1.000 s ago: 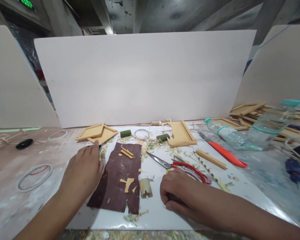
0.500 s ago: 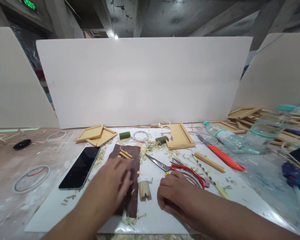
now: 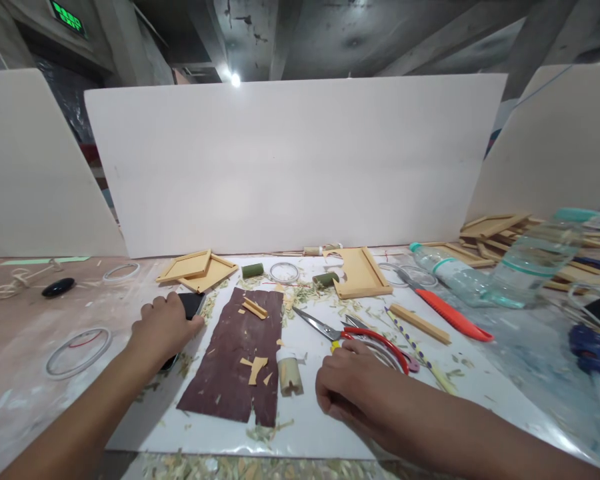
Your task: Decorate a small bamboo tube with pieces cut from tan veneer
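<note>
My left hand (image 3: 163,328) lies over the black smartphone (image 3: 192,303), its fingers across the left edge and its thumb at the right. Much of the phone is hidden under that hand. My right hand (image 3: 347,377) rests on the white board, fingers curled, beside the red-handled scissors (image 3: 325,328); what its fingers hold, if anything, is hidden. Between the hands lies a dark brown sheet (image 3: 225,363), probably sandpaper, with small wood scraps (image 3: 256,368) on it. A short notched bamboo piece (image 3: 290,377) stands by its right edge.
Behind are thin wooden panels (image 3: 195,267), green bamboo pieces (image 3: 253,270) and a cut-out panel (image 3: 363,273). To the right lie a wooden stick (image 3: 420,325), a red-handled knife (image 3: 455,315), plastic bottles (image 3: 460,280) and a blue glue gun (image 3: 593,353). A white partition (image 3: 295,167) closes the back.
My left hand has moved left from the brown sheet onto the phone, uncovering the sheet and its scraps. My right hand stays in place.
</note>
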Available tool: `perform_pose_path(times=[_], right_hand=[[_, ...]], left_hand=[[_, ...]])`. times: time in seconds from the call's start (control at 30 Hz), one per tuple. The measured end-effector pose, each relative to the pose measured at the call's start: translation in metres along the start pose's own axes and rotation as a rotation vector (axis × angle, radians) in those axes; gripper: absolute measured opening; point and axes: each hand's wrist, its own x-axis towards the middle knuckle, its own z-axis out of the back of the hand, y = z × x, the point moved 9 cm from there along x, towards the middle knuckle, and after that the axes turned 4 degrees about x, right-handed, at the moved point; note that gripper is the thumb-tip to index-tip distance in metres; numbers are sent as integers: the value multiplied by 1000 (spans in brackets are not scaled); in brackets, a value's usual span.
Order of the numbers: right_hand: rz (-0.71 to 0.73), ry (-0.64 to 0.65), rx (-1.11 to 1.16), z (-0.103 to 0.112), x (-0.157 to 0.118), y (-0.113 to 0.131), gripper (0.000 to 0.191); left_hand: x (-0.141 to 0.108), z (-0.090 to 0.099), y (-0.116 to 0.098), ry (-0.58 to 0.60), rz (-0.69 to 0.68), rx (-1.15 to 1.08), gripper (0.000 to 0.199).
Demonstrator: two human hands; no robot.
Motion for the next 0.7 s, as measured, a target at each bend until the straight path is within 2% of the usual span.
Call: perform_pose_path(times=[0.1,0.23,0.33,0.43,0.5,0.6,0.7], right_hand=[[0,0,4,0,-3,-1,17],[26,-29,48,2,-4,-3,17],[19,-79,103,6,-3,-8,17],[-4,-94,104,7,-1,-12,16],[-1,-92,90,7,0,-12,17],[-9,-86,80,7,1,-11,17],[-20,-75,84,7,2,-11,18]], left_hand=[[-4,6,-3,-29,4,-7,40],[-5,28,1,-111,-45,-34,54],[3,38,18,-89,-74,-72,40],[15,31,38,58,-105,-141,35],[19,19,49,207,-132,-208,32],[18,-1,57,446,-197,-345,30],[17,-9,62,576,-249,-467,30]])
